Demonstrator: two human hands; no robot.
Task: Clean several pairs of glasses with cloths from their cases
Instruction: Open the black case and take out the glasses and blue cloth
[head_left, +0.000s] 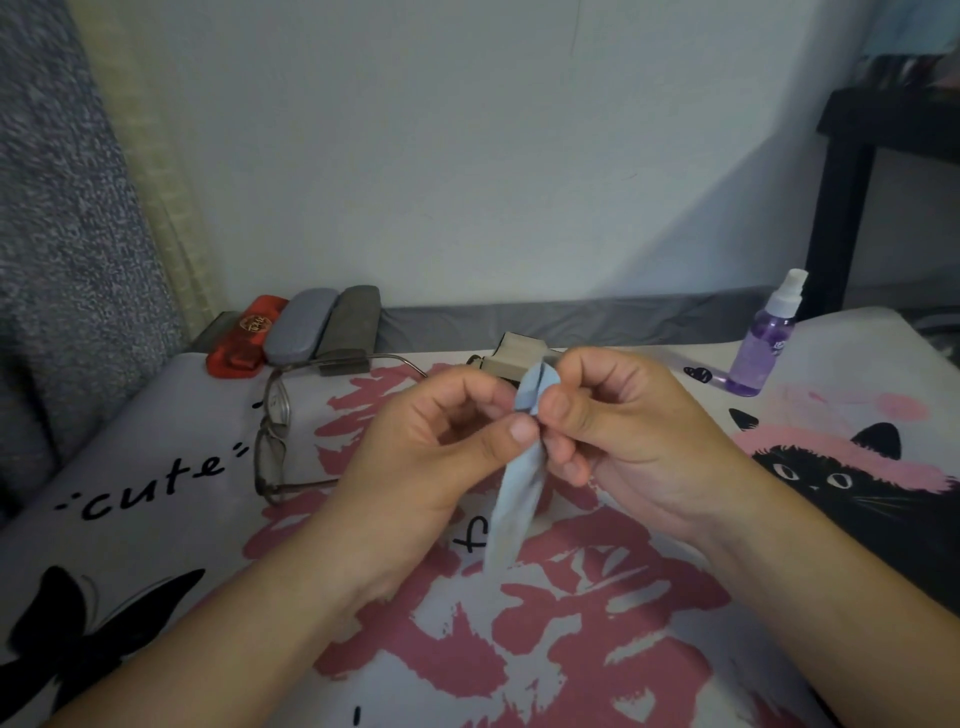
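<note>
Both hands meet at the centre over a patterned cloth-covered table (156, 519). My left hand (431, 441) and my right hand (623, 431) each pinch the top of a light blue cleaning cloth (511, 499), which hangs down between them in a narrow fold. A pair of thin metal-framed glasses (272, 441) lies open on the table left of my left hand. Behind my hands sits an open beige glasses case (511, 356), partly hidden by my fingers.
Three closed cases lie side by side at the back left: a red case (244, 338), a blue-grey case (296, 327) and a dark grey case (350, 319). A purple spray bottle (763, 338) stands at the back right. A black stand (852, 197) rises beyond it.
</note>
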